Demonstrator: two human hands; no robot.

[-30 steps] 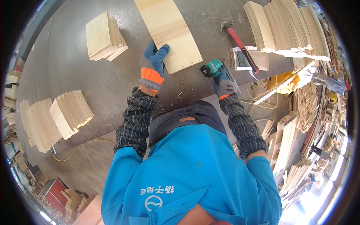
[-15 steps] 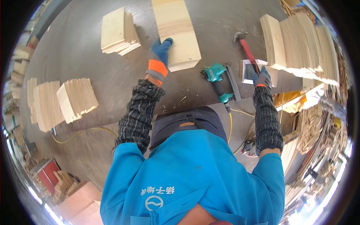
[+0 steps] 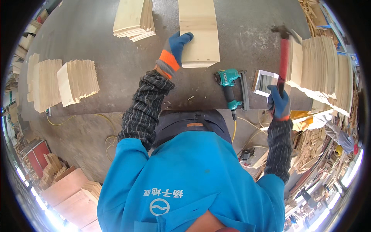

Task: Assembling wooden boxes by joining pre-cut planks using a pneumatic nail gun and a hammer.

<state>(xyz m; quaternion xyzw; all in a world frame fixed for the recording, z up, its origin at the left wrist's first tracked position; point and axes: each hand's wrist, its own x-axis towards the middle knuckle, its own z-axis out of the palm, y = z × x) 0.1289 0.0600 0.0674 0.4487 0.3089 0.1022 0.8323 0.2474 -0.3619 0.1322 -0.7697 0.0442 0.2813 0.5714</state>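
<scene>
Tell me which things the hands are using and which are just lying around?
In use:
left hand pressing on the wooden board
right hand holding the red-handled hammer raised

Lying about:
green nail gun on the table
small white box
stacks of wooden boards
yellow hose

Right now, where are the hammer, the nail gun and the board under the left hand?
hammer [image 3: 284, 58], head view, on its red handle.
nail gun [image 3: 228, 83], head view, on its teal body.
board [image 3: 198, 31], head view, on its bare pale face.
</scene>
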